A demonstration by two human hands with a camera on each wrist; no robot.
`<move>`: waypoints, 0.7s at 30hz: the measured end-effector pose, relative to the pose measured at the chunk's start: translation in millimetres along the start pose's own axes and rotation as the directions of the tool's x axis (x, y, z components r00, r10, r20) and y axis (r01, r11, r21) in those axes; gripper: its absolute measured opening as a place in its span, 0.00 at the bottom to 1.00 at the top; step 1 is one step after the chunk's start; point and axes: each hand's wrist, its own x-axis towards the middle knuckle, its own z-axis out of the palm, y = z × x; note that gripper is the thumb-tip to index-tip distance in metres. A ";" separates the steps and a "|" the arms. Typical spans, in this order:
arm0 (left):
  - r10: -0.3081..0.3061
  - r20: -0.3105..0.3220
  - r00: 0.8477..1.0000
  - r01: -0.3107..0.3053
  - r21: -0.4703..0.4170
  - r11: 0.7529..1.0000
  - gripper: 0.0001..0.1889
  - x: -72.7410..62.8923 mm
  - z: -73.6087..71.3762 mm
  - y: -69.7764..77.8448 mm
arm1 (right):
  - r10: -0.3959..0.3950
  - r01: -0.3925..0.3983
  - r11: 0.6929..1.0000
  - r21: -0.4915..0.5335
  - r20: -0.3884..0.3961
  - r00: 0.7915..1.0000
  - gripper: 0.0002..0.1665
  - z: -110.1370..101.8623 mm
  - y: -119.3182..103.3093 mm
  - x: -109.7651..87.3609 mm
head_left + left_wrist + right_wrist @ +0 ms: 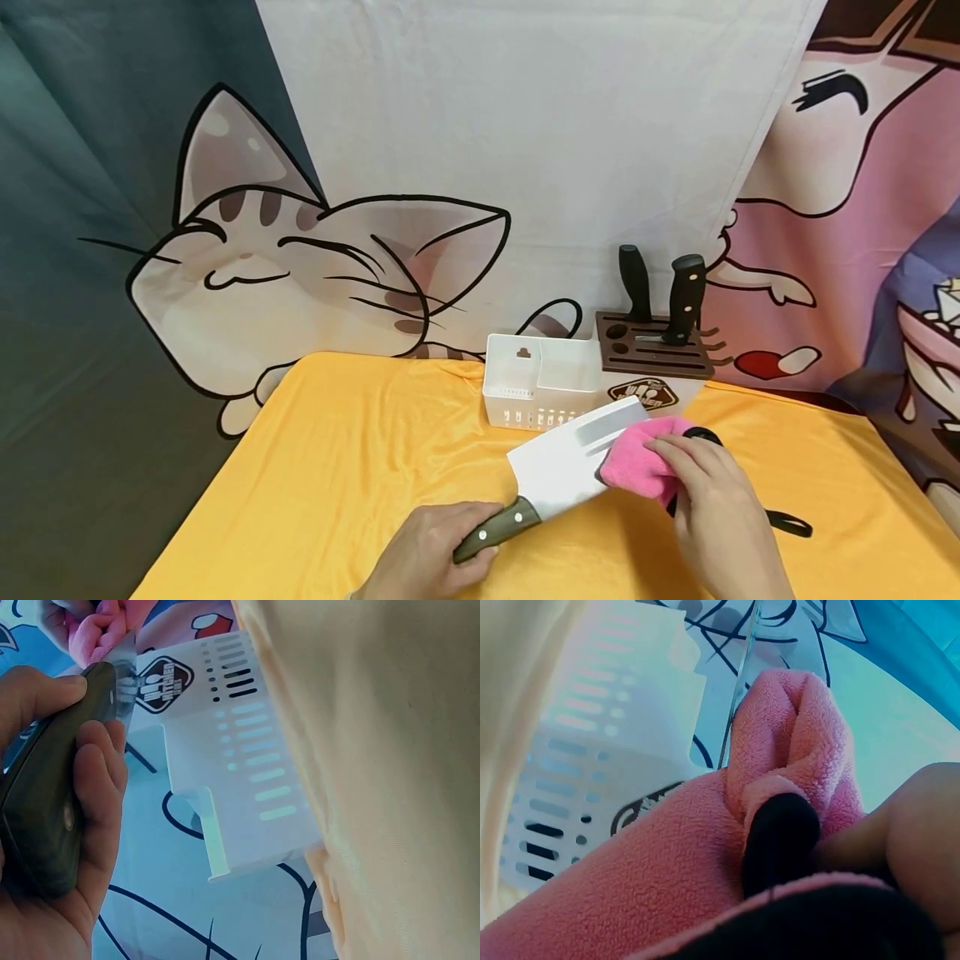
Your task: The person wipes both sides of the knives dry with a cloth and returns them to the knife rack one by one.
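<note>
My left hand [420, 550] grips a cleaver by its dark green riveted handle [497, 531], with the wide steel blade [555, 475] angled up to the right above the table. Folded over the blade's far part is a pink fluffy cloth [637, 458] with black edging, pinched by my right hand [723, 504]. From the right wrist, the cloth [682, 855] wraps the thin blade edge, and its plush folds hide most of my fingers. In the left wrist view, thumb and fingers curl round the cleaver handle [52, 780].
Behind the blade stands a white knife rack [510, 392] with open compartments. Its brown slotted top [652, 360] holds two black-handled knives [684, 304], and hooks stick out on the right. A black loop [789, 523] lies right of my right hand. Yellow fabric [360, 442] covers the table; a printed curtain [525, 125] hangs behind.
</note>
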 end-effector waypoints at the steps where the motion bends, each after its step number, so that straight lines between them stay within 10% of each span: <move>1: -0.005 0.004 1.000 0.005 -0.003 1.000 0.19 -0.1 -0.4 0.0 | 0.005 -0.005 1.000 0.004 -0.008 1.000 0.29 -1.5 0.5 0.2; 10: -0.131 0.032 0.991 0.133 -0.081 0.988 0.16 -0.2 -3.5 2.9 | 0.057 -0.051 0.998 0.047 -0.137 0.989 0.29 -11.7 -4.6 2.4; 21: -0.298 -0.012 0.955 0.281 -0.296 0.913 0.21 -0.9 2.3 3.7 | 0.056 -0.015 0.994 0.109 -0.383 0.922 0.22 -11.6 -18.6 8.3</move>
